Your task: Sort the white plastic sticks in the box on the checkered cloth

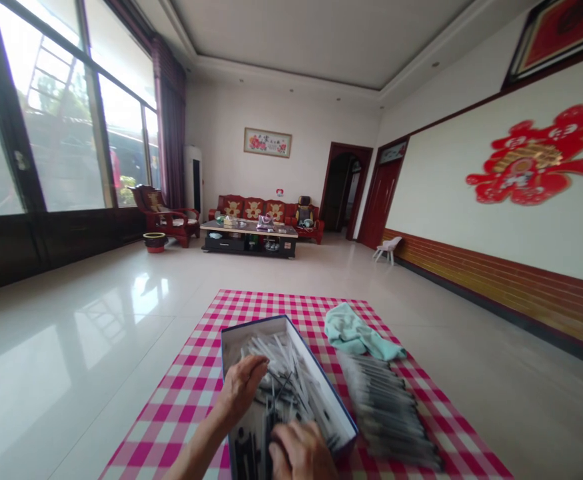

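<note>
Low surface spread with a pink-and-white checked cloth (pixel 181 380); an open rectangular box with blue outer edges and white inner walls (pixel 314 375) is set on it, centre, just in front of the wearer. Inside, slender whitish, partly see-through rods (pixel 271 348) are heaped at various angles, mixed with thin dark pieces; short black parts (pixel 245 457) are gathered in the near left corner.

Left hand (pixel 245 385): held over the left side of the box, fingers drawn together and bent towards the middle. Whether anything is pinched cannot be told.

Right hand (pixel 304 450): lowered over the near end of the box, fingers curled beside dark upright-looking pieces. Outline blurred; grip cannot be told.

Right of the box, a row of slim dark-and-clear sticks (pixel 394 410) is laid side by side on the checked cloth, its details blurred. Beyond its far end, a crumpled mint-green cloth (pixel 356 333) is placed.

Across the pale glossy tiled floor (pixel 121 393), a black low table with a light top (pixel 225 245) is seen before a red-brown wooden sofa (pixel 234 205).
</note>
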{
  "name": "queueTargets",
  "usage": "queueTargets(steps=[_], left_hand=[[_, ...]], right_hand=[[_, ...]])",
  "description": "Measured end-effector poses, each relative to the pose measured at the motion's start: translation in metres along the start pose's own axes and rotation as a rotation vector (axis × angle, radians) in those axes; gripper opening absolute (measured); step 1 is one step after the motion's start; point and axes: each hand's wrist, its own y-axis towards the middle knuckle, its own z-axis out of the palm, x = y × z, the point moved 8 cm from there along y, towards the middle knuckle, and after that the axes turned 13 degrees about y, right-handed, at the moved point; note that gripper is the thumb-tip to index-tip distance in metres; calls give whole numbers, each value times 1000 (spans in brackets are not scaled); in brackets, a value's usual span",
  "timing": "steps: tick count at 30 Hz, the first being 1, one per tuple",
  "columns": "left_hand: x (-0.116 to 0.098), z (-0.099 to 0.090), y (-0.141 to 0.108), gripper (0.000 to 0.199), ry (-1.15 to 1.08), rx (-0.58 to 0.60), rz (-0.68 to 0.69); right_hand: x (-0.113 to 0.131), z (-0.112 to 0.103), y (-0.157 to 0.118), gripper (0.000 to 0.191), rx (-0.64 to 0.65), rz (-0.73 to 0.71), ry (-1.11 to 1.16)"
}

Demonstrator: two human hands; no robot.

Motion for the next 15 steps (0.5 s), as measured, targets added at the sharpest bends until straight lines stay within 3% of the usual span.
queueTargets(steps=[3,6,11,15], left_hand=[[-1,-2,-13,24,-28,7,-36],[4,0,-22,25,-36,11,-60],[14,4,-15,25,-13,18,-57],[18,7,-3,26,17,65,-23]], right_hand=[[-18,-26,-5,8,197,-8,148],[-31,-26,-15,7,357,-19,159],[-29,2,-13,13,352,116,93],[-17,4,-1,18,396,191,156]])
